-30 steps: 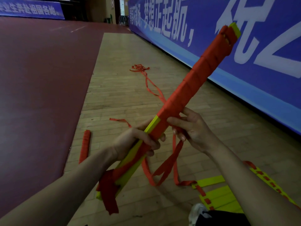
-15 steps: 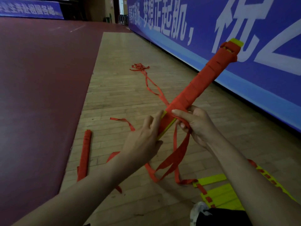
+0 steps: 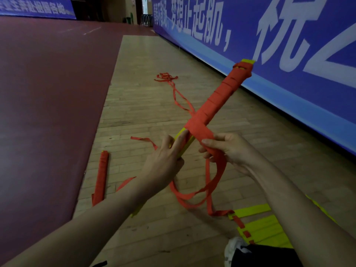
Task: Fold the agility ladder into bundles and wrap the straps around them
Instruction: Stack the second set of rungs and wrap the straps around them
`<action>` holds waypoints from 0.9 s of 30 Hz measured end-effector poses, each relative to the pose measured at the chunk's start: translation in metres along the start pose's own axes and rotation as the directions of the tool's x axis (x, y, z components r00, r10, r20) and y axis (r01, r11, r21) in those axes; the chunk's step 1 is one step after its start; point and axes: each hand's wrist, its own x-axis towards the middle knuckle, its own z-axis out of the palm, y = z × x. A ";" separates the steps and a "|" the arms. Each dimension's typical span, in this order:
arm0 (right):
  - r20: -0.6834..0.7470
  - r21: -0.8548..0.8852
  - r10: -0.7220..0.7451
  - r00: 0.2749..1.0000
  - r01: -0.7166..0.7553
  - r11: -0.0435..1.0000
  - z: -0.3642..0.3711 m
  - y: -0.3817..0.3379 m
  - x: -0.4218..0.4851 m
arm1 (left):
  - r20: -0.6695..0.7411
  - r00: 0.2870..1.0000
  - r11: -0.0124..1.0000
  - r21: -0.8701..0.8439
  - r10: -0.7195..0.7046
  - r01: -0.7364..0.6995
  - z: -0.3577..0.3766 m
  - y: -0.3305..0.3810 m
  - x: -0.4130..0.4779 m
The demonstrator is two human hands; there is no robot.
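Observation:
A bundle of yellow ladder rungs [image 3: 217, 101], wound in red strap over its upper part, slants up to the right in the air. My left hand [image 3: 165, 160] holds the bundle's bare yellow lower part, fingers laid along it. To the right, my right hand [image 3: 229, 149] grips the loose red strap [image 3: 202, 133] and holds it taut across the bundle. Below my hands the strap hangs in loops [image 3: 194, 195] down to the floor. Part of the bundle's lower end is hidden behind my left arm.
A finished red-wrapped bundle [image 3: 101, 176] lies on the wooden floor at the left. Flat yellow rungs [image 3: 258, 226] lie at the lower right, beside a white shoe [image 3: 234, 247]. More red strap [image 3: 169, 81] trails away across the floor. A blue banner wall [image 3: 289, 54] runs along the right.
The bundle has tilted lower. My left hand shifted from a full grip to fingers laid along the yellow part. My right hand pulled the strap over the bundle to the right.

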 end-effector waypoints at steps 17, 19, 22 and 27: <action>-0.034 0.225 -0.148 0.988 0.152 0.962 -0.004 -0.013 -0.006 | 0.324 0.910 -0.022 -0.940 0.259 0.341 -0.021 0.017 0.000; -0.025 0.217 -0.181 0.983 0.182 0.959 -0.005 -0.014 -0.008 | 0.354 0.882 -0.044 -0.922 0.310 0.385 -0.023 0.017 0.001; -0.058 0.162 -0.191 0.980 0.198 0.967 -0.003 -0.013 -0.010 | 0.430 0.867 0.126 -0.903 0.253 0.411 -0.030 0.013 0.003; -0.204 0.167 -0.138 0.969 0.173 0.971 -0.003 -0.005 -0.002 | 0.433 0.901 0.449 -0.804 -0.006 0.389 -0.041 0.024 0.003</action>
